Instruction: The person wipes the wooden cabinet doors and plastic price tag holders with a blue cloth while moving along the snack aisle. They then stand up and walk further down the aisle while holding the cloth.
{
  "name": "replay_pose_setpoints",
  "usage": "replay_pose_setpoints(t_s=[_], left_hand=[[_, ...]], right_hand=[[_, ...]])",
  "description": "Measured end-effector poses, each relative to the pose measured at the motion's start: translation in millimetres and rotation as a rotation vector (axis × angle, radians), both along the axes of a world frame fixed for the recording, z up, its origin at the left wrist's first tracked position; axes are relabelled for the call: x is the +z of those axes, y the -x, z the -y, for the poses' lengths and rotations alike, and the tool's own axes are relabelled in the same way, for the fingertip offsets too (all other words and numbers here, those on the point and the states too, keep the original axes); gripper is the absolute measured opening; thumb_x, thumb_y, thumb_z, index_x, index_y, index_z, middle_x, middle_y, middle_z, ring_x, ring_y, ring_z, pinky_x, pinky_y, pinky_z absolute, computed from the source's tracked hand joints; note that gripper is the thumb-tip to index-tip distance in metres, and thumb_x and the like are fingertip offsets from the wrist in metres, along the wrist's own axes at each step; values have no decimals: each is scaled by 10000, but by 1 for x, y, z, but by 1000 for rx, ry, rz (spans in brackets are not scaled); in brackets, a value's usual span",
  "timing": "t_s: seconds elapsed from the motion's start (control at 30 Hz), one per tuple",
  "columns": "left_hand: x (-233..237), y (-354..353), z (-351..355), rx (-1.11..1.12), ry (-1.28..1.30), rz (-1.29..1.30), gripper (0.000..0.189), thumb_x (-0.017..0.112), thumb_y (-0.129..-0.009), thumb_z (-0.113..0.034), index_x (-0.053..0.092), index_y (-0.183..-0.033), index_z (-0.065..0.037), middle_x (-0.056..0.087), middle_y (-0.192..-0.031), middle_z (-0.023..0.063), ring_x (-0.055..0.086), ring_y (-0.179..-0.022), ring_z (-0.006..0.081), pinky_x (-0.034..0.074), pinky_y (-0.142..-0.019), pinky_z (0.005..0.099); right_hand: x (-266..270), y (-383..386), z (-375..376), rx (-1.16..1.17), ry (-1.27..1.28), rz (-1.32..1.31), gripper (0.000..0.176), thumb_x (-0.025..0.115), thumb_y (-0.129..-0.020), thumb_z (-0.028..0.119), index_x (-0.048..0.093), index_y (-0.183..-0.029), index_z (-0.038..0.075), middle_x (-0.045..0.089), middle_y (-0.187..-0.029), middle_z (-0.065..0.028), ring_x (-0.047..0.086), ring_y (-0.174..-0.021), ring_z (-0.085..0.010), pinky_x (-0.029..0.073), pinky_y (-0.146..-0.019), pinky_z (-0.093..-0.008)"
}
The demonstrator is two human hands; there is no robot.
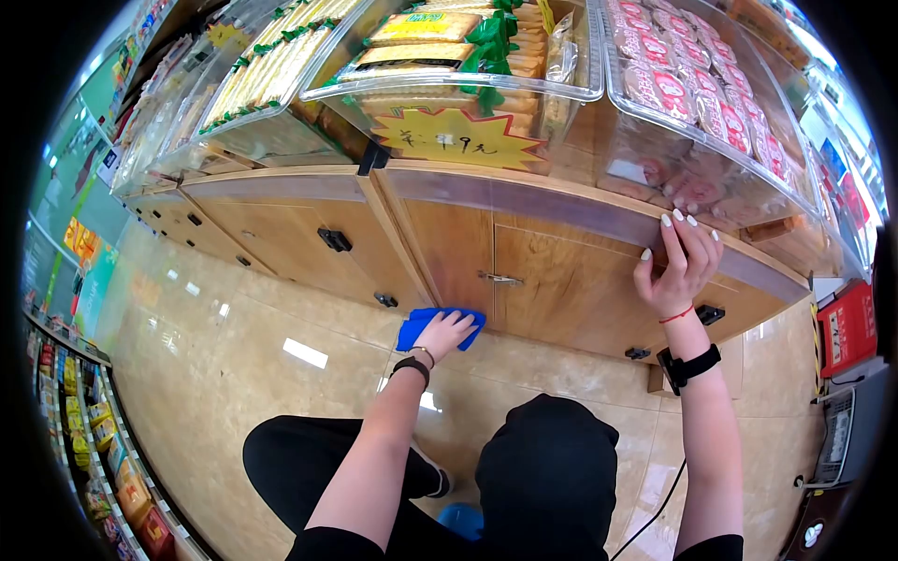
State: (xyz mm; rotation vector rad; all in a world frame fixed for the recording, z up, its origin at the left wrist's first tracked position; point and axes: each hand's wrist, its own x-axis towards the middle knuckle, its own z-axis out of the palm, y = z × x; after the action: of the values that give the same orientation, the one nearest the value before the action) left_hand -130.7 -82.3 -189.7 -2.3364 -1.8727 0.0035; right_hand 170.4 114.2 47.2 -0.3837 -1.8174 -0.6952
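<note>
My left hand (445, 335) is on a blue cloth (412, 329), with the fingers bent over it. The cloth lies at the lower edge of a wooden cabinet (571, 280), where the front meets the floor. A metal latch (500, 279) sits on the cabinet front above that hand. Up on the right, my right hand (681, 266) rests its spread fingertips on the cabinet's top ledge, just below a clear bin (720, 140) of pink-and-white packets. It holds nothing.
Clear bins of packaged snacks (421, 56) line the cabinet top, one with a yellow star-shaped price sign (458, 136). Black handles (334, 239) stick out of the cabinet front. A stocked shelf (103, 439) stands at left, a red box (847, 327) at right. My bent knees (547, 449) are close below.
</note>
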Motion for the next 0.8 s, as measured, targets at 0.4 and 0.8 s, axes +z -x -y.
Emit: replay_pose_setpoints(t_s=[0.4, 0.8], left_hand=[[133, -17, 17, 512, -1072, 393, 430, 552, -740, 43, 652, -1119, -133, 534, -1107, 126, 502, -1060, 298, 410, -919, 380], [230, 29, -18, 530, -1200, 638, 532, 405, -965, -218, 240, -1439, -42, 131, -1505, 214, 166, -1381, 369, 145, -1110, 421]], right_hand=[[3, -1, 5, -9, 30, -12, 529, 616, -682, 152, 543, -1206, 133, 528, -1197, -36, 485, -1089, -236, 326, -985, -430], [3, -3, 5, -11, 23, -4, 534, 609, -685, 156, 534, -1213, 130, 522, -1204, -42, 484, -1088, -239, 328, -990, -431]])
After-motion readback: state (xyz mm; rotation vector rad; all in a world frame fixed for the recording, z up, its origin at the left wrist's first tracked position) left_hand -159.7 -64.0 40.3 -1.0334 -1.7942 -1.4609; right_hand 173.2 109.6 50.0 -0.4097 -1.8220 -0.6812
